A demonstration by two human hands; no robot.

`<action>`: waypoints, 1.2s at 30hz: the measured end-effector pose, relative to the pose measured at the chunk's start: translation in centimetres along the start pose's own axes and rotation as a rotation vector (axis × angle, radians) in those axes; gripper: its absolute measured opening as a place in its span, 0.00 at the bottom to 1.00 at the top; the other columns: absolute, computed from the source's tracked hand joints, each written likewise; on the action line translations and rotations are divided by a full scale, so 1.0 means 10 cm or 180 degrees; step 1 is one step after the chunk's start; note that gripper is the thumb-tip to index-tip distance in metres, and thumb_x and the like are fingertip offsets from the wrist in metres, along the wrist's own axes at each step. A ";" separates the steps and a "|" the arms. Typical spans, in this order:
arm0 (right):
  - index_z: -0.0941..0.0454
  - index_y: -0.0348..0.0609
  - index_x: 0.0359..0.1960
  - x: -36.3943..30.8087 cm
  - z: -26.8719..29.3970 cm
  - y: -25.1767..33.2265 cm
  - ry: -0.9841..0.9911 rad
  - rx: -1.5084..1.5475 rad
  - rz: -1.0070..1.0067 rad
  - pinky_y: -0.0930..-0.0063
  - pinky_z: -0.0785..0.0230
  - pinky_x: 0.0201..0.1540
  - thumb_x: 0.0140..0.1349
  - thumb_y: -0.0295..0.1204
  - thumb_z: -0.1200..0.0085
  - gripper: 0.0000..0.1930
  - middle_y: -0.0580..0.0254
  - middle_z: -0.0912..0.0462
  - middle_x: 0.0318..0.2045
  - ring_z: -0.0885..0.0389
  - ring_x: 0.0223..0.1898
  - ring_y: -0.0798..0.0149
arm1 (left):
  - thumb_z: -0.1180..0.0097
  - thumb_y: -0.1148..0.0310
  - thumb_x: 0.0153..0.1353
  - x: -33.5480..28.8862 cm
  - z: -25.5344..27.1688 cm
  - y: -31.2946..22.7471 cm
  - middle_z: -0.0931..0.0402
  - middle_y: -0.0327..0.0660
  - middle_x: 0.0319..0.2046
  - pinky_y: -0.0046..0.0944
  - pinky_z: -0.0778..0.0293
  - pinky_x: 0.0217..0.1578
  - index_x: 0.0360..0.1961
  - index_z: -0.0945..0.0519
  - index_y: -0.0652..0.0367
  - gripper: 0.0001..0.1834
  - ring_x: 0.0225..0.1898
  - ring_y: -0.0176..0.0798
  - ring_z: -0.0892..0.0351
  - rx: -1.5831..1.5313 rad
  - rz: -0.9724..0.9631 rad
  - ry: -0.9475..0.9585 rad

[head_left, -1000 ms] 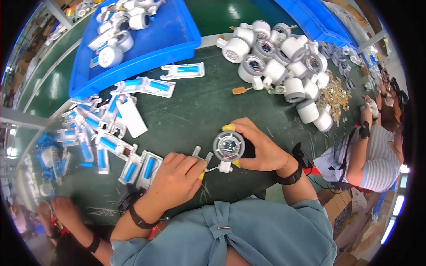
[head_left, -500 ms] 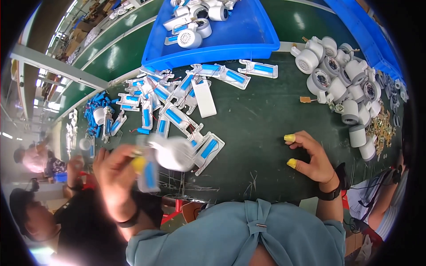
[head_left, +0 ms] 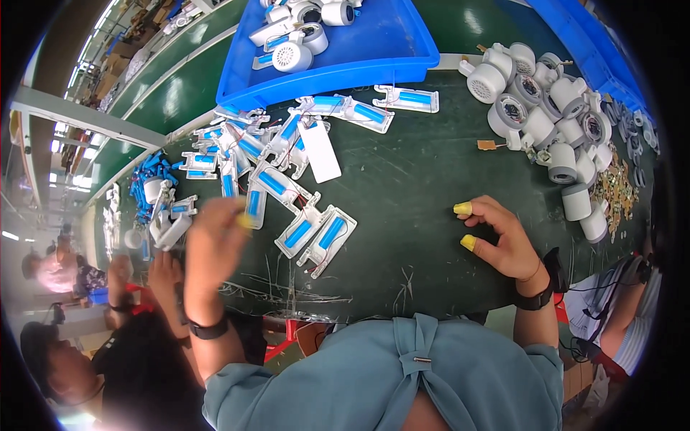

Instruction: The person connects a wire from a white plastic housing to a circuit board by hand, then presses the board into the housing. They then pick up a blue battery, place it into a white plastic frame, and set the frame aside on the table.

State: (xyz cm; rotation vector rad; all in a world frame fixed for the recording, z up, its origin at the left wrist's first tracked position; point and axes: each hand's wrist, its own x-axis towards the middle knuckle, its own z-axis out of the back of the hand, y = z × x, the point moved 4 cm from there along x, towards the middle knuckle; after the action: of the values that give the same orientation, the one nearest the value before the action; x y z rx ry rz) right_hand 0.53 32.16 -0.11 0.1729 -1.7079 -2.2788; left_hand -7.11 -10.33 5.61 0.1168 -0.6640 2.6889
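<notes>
My left hand [head_left: 214, 241], smeared by motion, is over the left side of the table, beside white plastic handle shells [head_left: 255, 205] with blue cylindrical batteries in them. Whether its fingers hold anything cannot be made out. Yellow covers sit on some fingertips of both hands. My right hand [head_left: 507, 248] rests at the right with thumb and forefinger apart and nothing between them. Two battery shells [head_left: 332, 233] lie side by side between my hands, thin wires at their ends. Beyond them is a plain white cover [head_left: 320, 152].
A blue bin [head_left: 374, 75] with white round-headed units stands at the far side. White round housings [head_left: 562, 161] heap at the right, near small brass-coloured parts [head_left: 614, 194]. Loose blue batteries [head_left: 147, 176] pile at the left. A co-worker's hand [head_left: 165, 273] is close to my left forearm.
The blurred white round-headed piece with a blue battery no longer shows by my left hand, uncovering a battery shell. That hand has moved slightly right and away from me; my right hand keeps its pose.
</notes>
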 end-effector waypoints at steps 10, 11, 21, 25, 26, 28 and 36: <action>0.27 0.39 0.56 -0.04 0.03 -0.14 -0.0087 -0.0021 0.0106 0.74 0.30 0.49 0.58 0.16 0.46 0.22 0.58 0.24 0.47 0.24 0.47 0.65 | 0.49 0.87 0.48 0.01 -0.44 -1.10 0.24 0.48 0.40 0.45 0.26 0.45 0.43 0.20 0.59 0.20 0.45 0.55 0.23 -0.0116 -0.1108 0.1487; 0.28 0.39 0.57 -0.03 0.02 -0.13 -0.0134 0.0168 0.0030 0.75 0.30 0.48 0.60 0.16 0.46 0.22 0.60 0.24 0.46 0.24 0.46 0.66 | 0.48 0.86 0.48 -0.01 -0.46 -1.09 0.23 0.48 0.40 0.45 0.25 0.44 0.42 0.20 0.59 0.20 0.43 0.55 0.22 -0.0131 -0.0947 0.1544; 0.28 0.37 0.46 0.25 0.24 -0.27 -0.1788 0.2983 -0.1574 0.77 0.24 0.37 0.70 0.28 0.55 0.09 0.61 0.20 0.36 0.20 0.35 0.68 | 0.46 0.87 0.53 -0.19 -0.95 -1.13 0.21 0.47 0.35 0.36 0.22 0.33 0.49 0.23 0.64 0.21 0.33 0.41 0.17 -0.1424 -0.0033 0.1179; 0.29 0.40 0.41 0.40 0.37 -0.59 -0.1967 0.4025 -0.1032 0.80 0.28 0.33 0.72 0.30 0.56 0.07 0.65 0.23 0.32 0.26 0.30 0.71 | 0.44 0.85 0.53 0.04 -0.86 -1.27 0.22 0.48 0.36 0.38 0.24 0.34 0.46 0.21 0.63 0.17 0.35 0.48 0.18 -0.1005 -0.0734 0.0770; 0.29 0.40 0.40 0.45 0.37 -0.59 -0.2007 0.4126 -0.1044 0.80 0.29 0.32 0.72 0.30 0.56 0.07 0.66 0.24 0.30 0.28 0.29 0.72 | 0.44 0.84 0.53 0.07 -0.86 -1.28 0.22 0.48 0.36 0.39 0.24 0.34 0.45 0.20 0.63 0.16 0.34 0.49 0.19 -0.0986 -0.0921 0.0811; 0.29 0.40 0.40 0.54 0.35 -0.59 -0.2028 0.4235 -0.1061 0.80 0.30 0.31 0.72 0.30 0.56 0.07 0.68 0.26 0.29 0.29 0.27 0.73 | 0.44 0.84 0.50 0.11 -0.90 -1.28 0.23 0.46 0.37 0.42 0.25 0.36 0.44 0.20 0.61 0.18 0.35 0.51 0.22 -0.0966 -0.1266 0.0947; 0.23 0.40 0.31 0.50 0.09 -0.23 -0.1061 0.1629 -0.1688 0.82 0.43 0.23 0.67 0.34 0.52 0.11 0.74 0.30 0.23 0.33 0.23 0.79 | 0.41 0.83 0.44 0.11 -1.03 -1.51 0.26 0.42 0.40 0.45 0.28 0.45 0.41 0.19 0.58 0.19 0.43 0.48 0.25 -0.0922 -0.2089 0.1187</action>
State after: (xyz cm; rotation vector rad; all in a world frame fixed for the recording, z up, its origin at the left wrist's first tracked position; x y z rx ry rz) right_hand -4.78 32.09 -1.70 0.4125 -2.6742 -2.2342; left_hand -2.51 7.25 3.19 -0.2049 -0.7290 1.8979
